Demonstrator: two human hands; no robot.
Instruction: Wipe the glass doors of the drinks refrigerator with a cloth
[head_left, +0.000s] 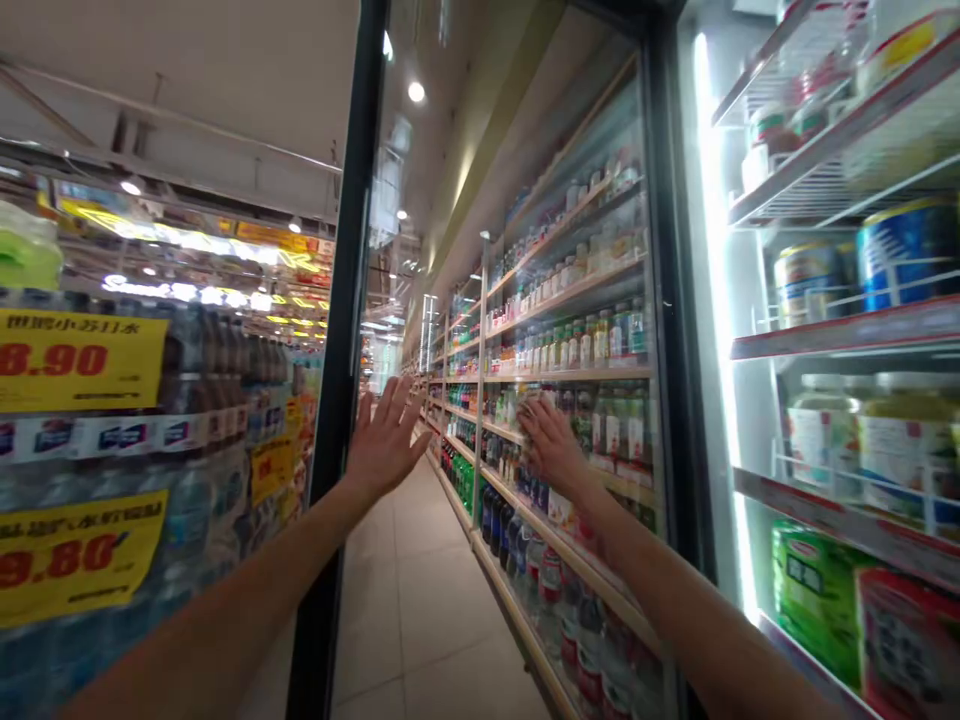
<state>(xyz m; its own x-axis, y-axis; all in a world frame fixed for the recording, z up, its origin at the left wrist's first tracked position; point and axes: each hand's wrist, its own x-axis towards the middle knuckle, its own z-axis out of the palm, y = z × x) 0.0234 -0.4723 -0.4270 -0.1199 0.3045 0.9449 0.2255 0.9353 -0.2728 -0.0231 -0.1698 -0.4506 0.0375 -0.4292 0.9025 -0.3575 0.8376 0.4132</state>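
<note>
An open glass cooler door (pixel 350 330) with a black frame stands upright in front of me. My left hand (pixel 388 437) has its fingers spread, palm toward the glass beside the left frame bar; it holds nothing. My right hand (pixel 553 445) is raised to the middle of the pane, its fingers over a pale crumpled cloth (pixel 534 402) at the glass. The hand hides part of the cloth. Shelves of bottles (pixel 585 345) show in the glass behind my hands, partly as reflection.
To the right, lit cooler shelves (pixel 840 345) hold cans (pixel 904 255), jars (pixel 821 430) and green packs (pixel 814 585). Stacked bottles (pixel 191 505) with yellow price signs (pixel 82 360) stand at left. Tiled floor (pixel 420 600) shows through the door.
</note>
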